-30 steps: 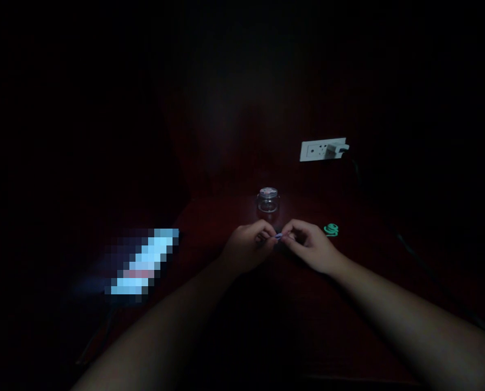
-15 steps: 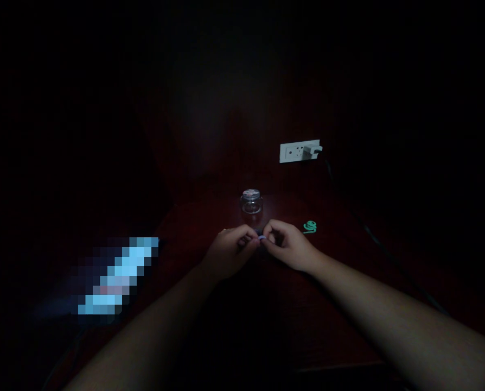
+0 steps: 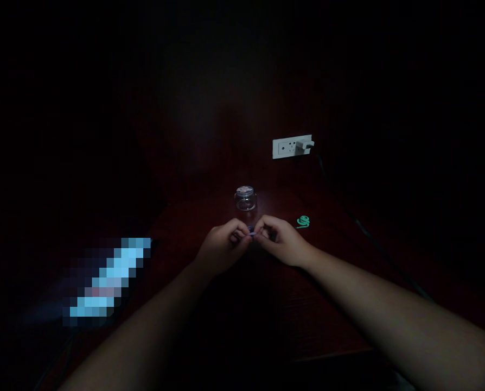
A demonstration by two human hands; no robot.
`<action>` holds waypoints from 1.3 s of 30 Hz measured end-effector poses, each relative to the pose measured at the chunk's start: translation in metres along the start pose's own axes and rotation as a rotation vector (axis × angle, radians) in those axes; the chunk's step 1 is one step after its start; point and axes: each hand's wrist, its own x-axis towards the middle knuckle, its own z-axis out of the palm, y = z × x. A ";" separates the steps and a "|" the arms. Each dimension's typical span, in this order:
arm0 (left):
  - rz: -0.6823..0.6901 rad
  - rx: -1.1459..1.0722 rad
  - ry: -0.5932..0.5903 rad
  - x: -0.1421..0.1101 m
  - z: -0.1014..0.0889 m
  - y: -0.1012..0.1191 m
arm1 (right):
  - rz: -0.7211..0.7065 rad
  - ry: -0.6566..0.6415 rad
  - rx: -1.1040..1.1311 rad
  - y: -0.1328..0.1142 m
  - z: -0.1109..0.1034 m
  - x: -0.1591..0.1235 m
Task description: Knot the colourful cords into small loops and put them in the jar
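Between the fingertips of both hands is a thin purple strand (image 3: 252,234), short where it shows; its material is too small to make out. My left hand (image 3: 220,247) pinches one end with thumb and fingers. The other end is pinched by my right hand (image 3: 285,241), whose fingers curl inward. Just beyond my hands stands a clear jar (image 3: 246,202) with a patterned lid, upright on the dark red table (image 3: 324,304). A green coiled strand (image 3: 303,221) lies on the tabletop, to the right of the jar and past my right hand.
A glowing, pixelated screen (image 3: 112,279) is at the left, beside my left forearm. On the back wall is a white socket panel (image 3: 283,148) with a plug (image 3: 304,145) in it. A dark cable (image 3: 372,239) runs down the right side. Much of the surroundings is too dark to see.
The whole scene has shifted slightly left and up in the picture, as my head moved. My hands keep pinching the purple strand, with little other visible movement.
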 end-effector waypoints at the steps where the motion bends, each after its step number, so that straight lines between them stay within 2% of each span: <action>1: 0.000 -0.001 0.003 0.000 0.000 0.000 | 0.001 0.004 -0.007 0.000 0.000 0.000; 14: 0.011 -0.103 -0.096 -0.004 0.001 0.000 | 0.001 -0.002 -0.009 0.002 0.001 0.001; 22: 0.010 -0.079 -0.061 -0.003 0.001 0.000 | 0.013 0.011 0.036 0.000 0.002 0.000; 28: -0.043 -0.134 -0.003 -0.001 0.003 0.000 | -0.005 0.012 0.003 -0.002 0.000 0.000; 39: -0.118 -0.206 0.028 -0.001 0.007 -0.003 | -0.009 0.015 -0.007 -0.001 0.001 0.000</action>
